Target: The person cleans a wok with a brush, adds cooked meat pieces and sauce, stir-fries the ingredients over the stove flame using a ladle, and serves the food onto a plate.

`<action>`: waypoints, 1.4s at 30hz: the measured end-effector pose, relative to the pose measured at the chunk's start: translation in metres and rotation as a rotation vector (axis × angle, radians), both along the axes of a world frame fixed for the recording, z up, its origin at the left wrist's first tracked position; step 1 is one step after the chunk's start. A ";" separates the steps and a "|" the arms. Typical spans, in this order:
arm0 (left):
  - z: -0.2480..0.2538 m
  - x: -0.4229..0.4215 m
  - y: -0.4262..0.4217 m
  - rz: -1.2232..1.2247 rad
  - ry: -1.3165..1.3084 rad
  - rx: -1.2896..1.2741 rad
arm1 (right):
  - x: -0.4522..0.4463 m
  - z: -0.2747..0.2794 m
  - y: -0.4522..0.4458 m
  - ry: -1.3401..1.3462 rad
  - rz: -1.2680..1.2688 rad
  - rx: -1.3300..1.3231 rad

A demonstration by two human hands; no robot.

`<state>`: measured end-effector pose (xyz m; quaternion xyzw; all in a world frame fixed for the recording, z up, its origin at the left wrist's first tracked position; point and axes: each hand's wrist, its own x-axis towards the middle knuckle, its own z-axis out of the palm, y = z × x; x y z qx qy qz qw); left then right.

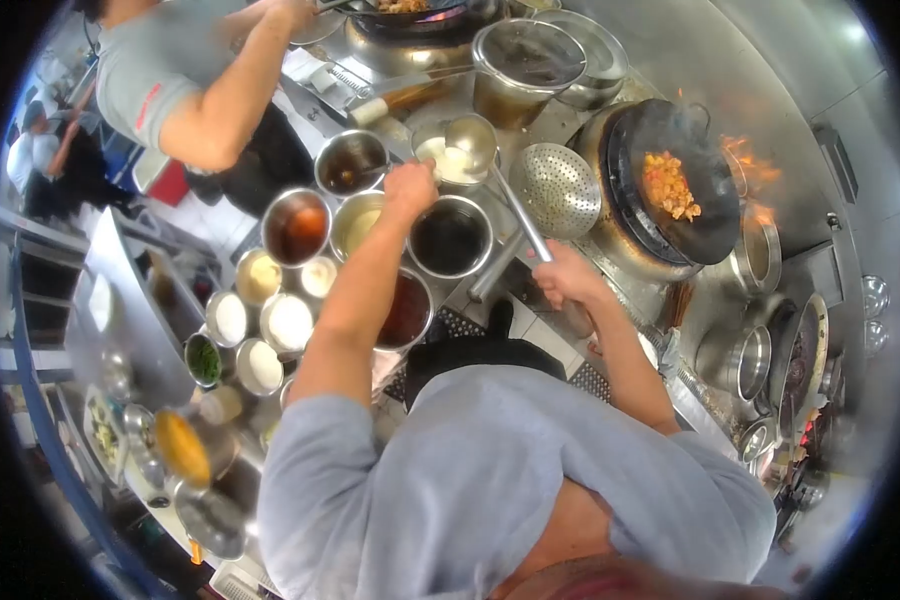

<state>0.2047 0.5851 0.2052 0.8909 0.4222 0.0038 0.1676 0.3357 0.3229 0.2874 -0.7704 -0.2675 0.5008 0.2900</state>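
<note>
My right hand (570, 275) is closed round the long metal handle of a ladle (470, 143). The ladle's bowl is over a metal bowl with white contents (440, 158). Close to that bowl's near edge is my left hand (410, 192), its fingers pressed together; what they hold is too small to tell. Below it stand a pot of dark liquid (450, 237) and a pot of pale liquid (358, 222). A perforated strainer (558, 190) rests right of the ladle. Orange-brown food pieces (672, 187) lie in a smoking wok (705, 225), with flames beside it.
Several seasoning containers (288, 322) stand at the left, among them a red-brown sauce pot (297, 228). A co-worker (185, 95) is at another wok at the upper left. A pot with a mesh top (530, 55) stands behind the strainer. Metal pans (752, 362) are at the right.
</note>
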 end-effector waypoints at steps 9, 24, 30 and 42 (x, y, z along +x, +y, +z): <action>-0.012 -0.002 0.002 -0.048 0.104 0.001 | 0.000 0.031 -0.031 0.559 -0.230 0.123; -0.034 -0.049 -0.345 0.721 -1.154 -1.653 | 0.095 -0.009 -0.112 1.296 -0.309 0.507; -0.021 -0.017 -0.392 0.682 -1.132 -1.727 | 0.159 0.007 -0.228 1.424 -0.335 0.737; 0.020 0.258 -0.307 0.406 -0.844 -1.683 | 0.239 -0.001 -0.249 -0.317 -0.575 0.283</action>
